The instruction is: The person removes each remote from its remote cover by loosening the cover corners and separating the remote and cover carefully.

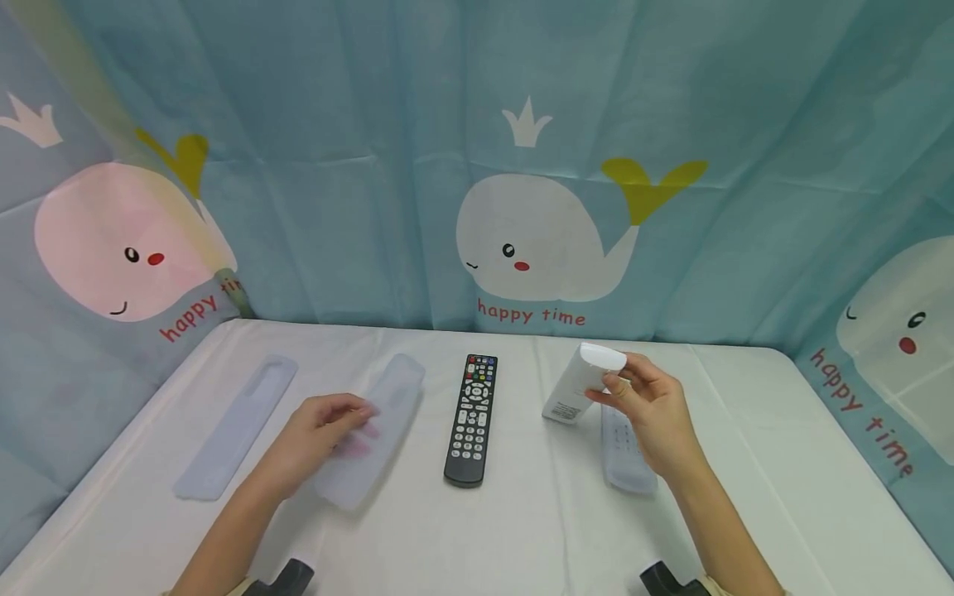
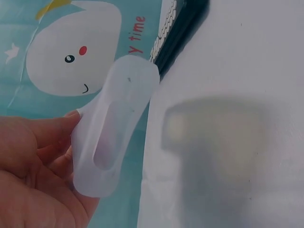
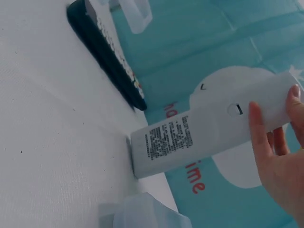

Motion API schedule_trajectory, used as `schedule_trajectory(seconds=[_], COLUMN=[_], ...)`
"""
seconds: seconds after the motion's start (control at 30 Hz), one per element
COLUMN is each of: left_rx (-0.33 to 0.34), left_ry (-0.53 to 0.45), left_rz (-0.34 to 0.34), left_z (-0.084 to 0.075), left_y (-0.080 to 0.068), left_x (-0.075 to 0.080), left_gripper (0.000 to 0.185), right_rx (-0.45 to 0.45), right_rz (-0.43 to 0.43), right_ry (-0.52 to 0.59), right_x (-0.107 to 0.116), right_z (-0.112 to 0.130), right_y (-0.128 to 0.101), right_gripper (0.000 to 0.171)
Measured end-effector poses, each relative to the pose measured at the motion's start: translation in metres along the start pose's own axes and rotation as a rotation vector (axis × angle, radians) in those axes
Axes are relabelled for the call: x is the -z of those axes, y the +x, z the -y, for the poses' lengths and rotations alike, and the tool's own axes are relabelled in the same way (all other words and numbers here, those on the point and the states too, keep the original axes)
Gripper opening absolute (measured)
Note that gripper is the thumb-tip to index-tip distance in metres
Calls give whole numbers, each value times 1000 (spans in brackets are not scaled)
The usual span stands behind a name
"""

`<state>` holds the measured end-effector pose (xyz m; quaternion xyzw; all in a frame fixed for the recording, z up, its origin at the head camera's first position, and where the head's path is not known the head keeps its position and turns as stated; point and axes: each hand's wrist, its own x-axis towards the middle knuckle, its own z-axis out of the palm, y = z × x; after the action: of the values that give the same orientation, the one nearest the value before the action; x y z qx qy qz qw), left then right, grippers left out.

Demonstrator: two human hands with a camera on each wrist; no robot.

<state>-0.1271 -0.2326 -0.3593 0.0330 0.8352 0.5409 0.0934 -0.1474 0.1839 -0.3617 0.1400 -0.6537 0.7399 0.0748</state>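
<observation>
My left hand (image 1: 313,439) grips the edge of a translucent silicone remote cover (image 1: 391,406), lifted and tilted over the table. In the left wrist view the cover (image 2: 135,78) shows a long oval opening. My right hand (image 1: 663,418) pinches the upper end of a white remote control (image 1: 572,389). That remote leans with its lower end down at the tabletop, and the right wrist view shows its back (image 3: 209,126), with a printed label and a small latch. Close beneath the right hand lies another translucent cover (image 1: 626,455), with rows of small marks.
Between the hands lies a black remote control (image 1: 469,430) with its buttons up. Another translucent cover (image 1: 237,426) lies flat at the left of the white-clothed table (image 1: 522,530). A teal curtain with whale prints (image 1: 402,207) hangs along the back and sides.
</observation>
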Motion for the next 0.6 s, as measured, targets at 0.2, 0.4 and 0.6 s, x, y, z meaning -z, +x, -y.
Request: schedule_trajectory(seconds=[0.2, 0.4, 0.6], left_rx=[-4, 10, 14], left_ry=[27, 28, 22], left_rz=[-6, -8, -2], left_z=[3, 4, 3], left_y=[-2, -4, -7], left_x=[4, 5, 8], left_gripper=[28, 28, 28], right_rx=[-70, -83, -63], right_rz=[-40, 67, 198], right_ry=[-118, -105, -29], right_x=[-3, -1, 2], right_z=[5, 5, 7], right_y=[-2, -3, -4], right_gripper=[36, 31, 35])
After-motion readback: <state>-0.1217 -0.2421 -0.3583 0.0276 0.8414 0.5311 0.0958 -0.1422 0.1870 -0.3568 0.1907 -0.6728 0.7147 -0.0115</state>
